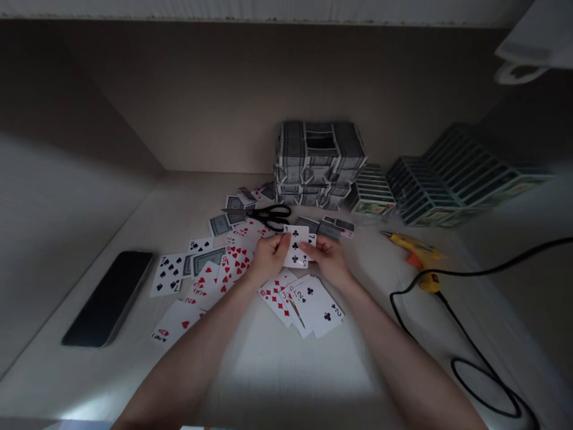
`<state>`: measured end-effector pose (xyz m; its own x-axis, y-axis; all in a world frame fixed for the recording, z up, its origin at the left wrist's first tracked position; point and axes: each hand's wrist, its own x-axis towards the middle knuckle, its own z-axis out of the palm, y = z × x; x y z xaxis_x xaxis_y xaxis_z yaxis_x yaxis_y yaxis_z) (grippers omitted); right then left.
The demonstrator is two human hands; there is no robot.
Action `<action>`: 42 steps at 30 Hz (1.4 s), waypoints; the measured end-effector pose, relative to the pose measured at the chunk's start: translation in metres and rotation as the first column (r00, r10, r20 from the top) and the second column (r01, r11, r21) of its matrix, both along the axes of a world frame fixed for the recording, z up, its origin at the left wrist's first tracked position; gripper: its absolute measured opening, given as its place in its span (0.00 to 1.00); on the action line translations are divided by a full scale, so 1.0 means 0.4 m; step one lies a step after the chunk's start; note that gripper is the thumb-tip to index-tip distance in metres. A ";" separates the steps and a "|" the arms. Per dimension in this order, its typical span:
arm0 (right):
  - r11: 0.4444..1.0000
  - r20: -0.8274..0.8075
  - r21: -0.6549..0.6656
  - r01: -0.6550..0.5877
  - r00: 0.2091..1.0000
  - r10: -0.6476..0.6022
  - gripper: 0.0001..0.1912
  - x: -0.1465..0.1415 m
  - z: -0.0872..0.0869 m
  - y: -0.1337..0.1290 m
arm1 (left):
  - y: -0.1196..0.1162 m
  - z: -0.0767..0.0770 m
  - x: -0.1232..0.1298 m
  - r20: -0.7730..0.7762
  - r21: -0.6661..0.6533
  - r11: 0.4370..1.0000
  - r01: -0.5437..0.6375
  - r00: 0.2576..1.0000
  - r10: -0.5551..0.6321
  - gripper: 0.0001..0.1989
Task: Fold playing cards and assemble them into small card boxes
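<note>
Between my two hands are a few playing cards, the three of clubs [295, 255] in front and a seven peeking out behind it at the right. My left hand [270, 257] grips their left side, thumb on the face. My right hand [330, 255] pinches the right side, its thumb also on the front card. Just below lies a small fan of face-up cards with the two of clubs [323, 307] on top and a ten of diamonds [276, 300] at its left. More loose cards, many of them hearts [236, 260], spread out to the left of my left hand.
Black-handled scissors [268, 213] lie behind the cards. A stack of box shapes built from cards [320, 161] stands against the back wall, with card packs [430, 191] to its right. A yellow glue gun [418, 251] with a black cord is at right, a phone [110, 298] at left.
</note>
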<state>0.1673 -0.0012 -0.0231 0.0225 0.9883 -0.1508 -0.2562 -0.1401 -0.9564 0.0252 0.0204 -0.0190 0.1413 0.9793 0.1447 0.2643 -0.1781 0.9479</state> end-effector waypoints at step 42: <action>0.980 0.161 0.118 0.161 0.971 -0.179 0.12 0.002 0.020 -0.001 | -0.019 0.000 -0.002 -0.360 0.404 0.908 0.115 0.932 0.041 0.10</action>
